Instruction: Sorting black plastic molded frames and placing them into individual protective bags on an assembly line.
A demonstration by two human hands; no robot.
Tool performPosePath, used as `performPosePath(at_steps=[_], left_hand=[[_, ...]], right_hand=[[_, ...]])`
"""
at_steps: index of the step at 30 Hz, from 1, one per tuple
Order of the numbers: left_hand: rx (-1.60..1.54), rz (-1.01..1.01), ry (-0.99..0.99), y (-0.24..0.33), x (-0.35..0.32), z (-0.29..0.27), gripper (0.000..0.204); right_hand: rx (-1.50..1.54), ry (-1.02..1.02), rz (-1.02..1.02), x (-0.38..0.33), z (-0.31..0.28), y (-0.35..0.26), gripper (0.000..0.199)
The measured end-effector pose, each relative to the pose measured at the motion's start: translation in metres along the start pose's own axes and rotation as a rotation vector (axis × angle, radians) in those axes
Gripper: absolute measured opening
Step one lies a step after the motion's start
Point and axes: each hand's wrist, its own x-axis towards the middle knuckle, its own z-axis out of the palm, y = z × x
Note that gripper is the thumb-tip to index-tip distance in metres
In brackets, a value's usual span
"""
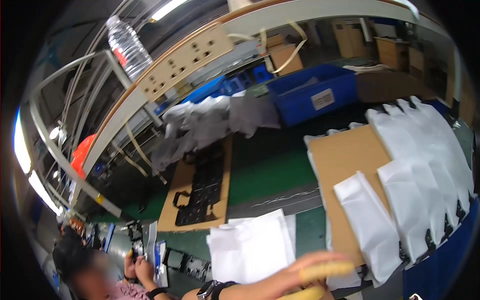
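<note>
My left hand (pixel 320 267) reaches in from the lower edge, with a dark-banded watch (pixel 206 289) on its wrist and yellow covers on its fingers. Its fingers stretch to the right, apart from the thumb, and I see nothing held between them. Near the fingertips is the lower end of a white pouch (pixel 345 281). Beside the hand lie white sheets or flat pouches (pixel 252 245), loosely stacked. To the right, a white pouch (pixel 367 225) rests on a brown cardboard sheet (pixel 345 150). My right hand is not in view.
Several white pouches with dark parts showing at their ends (pixel 420 185) lie overlapped at the right. Black molded parts (pixel 202 185) sit on another cardboard. Behind are a blue bin (pixel 315 92) and a power strip (pixel 185 60). A co-worker (pixel 90 270) handles small parts at the lower left.
</note>
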Motion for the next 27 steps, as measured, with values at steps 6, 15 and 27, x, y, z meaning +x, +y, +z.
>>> performPosePath(at_steps=[6,15,27], left_hand=[[1.126,0.127,-0.12,-0.084,0.059,0.021,0.071],[0.896,-0.001,-0.353,-0.087,0.102,0.004,0.037],[0.752,-0.099,-0.063,-0.109,0.079,-0.008,0.073]], right_hand=[[0.03,-0.074,0.055,-0.006,0.0,0.001,0.039],[0.083,-0.022,0.014,0.0,-0.001,0.0,0.036],[0.069,-0.007,0.013,0.002,-0.002,-0.004,0.034]])
